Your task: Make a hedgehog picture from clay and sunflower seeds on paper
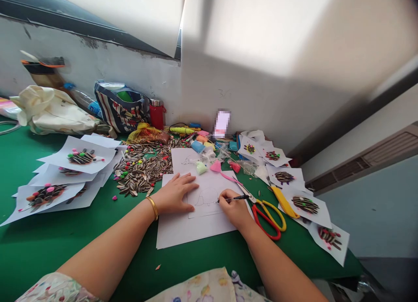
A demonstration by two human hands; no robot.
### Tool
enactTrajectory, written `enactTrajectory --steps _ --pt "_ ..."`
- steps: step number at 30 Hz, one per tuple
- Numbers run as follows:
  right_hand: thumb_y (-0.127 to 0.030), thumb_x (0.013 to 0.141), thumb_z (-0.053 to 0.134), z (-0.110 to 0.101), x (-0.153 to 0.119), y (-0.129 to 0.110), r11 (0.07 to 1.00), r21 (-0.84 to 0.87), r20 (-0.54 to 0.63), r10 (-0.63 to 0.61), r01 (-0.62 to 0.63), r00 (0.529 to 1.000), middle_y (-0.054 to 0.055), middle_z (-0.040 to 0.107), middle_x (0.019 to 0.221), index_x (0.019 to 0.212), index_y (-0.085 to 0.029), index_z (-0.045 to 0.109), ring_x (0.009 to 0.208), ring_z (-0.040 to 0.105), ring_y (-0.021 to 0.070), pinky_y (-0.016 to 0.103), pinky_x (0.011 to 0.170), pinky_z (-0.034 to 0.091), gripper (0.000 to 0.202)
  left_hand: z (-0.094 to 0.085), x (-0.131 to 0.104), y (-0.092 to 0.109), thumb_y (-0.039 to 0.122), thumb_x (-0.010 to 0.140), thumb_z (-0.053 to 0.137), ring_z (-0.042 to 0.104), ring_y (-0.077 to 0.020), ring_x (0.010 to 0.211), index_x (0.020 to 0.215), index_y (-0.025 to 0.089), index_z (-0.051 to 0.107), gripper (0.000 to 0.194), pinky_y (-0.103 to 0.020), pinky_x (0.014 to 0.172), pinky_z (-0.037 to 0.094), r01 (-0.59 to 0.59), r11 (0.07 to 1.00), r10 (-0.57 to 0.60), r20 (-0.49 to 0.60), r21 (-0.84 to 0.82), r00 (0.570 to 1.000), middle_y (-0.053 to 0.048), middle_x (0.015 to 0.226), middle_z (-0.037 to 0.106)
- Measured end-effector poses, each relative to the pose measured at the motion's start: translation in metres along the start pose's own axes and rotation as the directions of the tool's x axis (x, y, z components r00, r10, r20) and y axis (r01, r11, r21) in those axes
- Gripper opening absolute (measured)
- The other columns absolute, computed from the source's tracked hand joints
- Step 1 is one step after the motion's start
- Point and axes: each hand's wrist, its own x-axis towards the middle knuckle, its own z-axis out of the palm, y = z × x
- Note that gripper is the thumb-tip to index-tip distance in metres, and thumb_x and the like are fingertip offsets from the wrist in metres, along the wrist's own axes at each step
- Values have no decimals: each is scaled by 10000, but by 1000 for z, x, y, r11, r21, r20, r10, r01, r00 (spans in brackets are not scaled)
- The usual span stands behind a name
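A black pen (237, 198) is gripped in my right hand (235, 209), its tip close to the pencil-thin outline of an animal shape on a white sheet of paper (183, 232). My left hand (177, 192) lies flat on the left part of that sheet with the fingers spread; a gold bangle (153, 207) circles the wrist. Another sheet with a small drawing (188, 161) shows just behind. Right of my right hand lie scissors (268, 219) with red and yellow handles, touching or very near the paper's edge. A pink plastic tool (225, 173) rests at the sheet's top edge.
Sunflower seeds (143, 167) are heaped left of the paper. Seed-and-clay pictures lie stacked at left (83, 156) and along the right edge (307, 204). A yellow box cutter (284, 201), clay lumps (197, 146), a red bottle (156, 113) and a striped bag (120, 106) stand or lie around.
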Motion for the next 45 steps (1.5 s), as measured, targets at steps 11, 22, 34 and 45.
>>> enactTrajectory --steps 11,22,34,45 --pt "-250 792 491 1 1 4 998 55 -3 13 -13 1000 -10 587 659 689 -208 568 637 546 156 258 591 416 136 0 0 0 599 715 708 210 -316 1480 1422 291 471 807 -534 1201 91 6 1000 -6 11 -10 1000 -92 1585 318" --pt "-233 839 550 15 0 -17 979 111 71 -177 169 982 38 722 988 953 -233 717 959 653 199 323 887 500 202 0 -1 1 591 709 722 220 -325 1475 1411 289 482 802 -537 1201 86 7 1000 -7 -1 -26 1000 -91 1580 327" --pt "-210 847 549 18 0 -18 988 78 102 -141 134 985 30 734 962 928 -233 730 940 660 198 326 875 502 199 0 -2 2 584 709 723 228 -324 1473 1404 283 489 792 -533 1201 94 4 1000 -4 -6 -16 1000 -95 1576 334" --pt "-204 842 549 18 1 -18 984 65 107 -173 166 979 26 736 963 929 -240 730 943 659 199 333 881 501 204 2 -1 0 591 706 723 220 -330 1475 1402 289 489 794 -536 1201 93 2 1000 -2 -9 -22 1000 -86 1577 334"
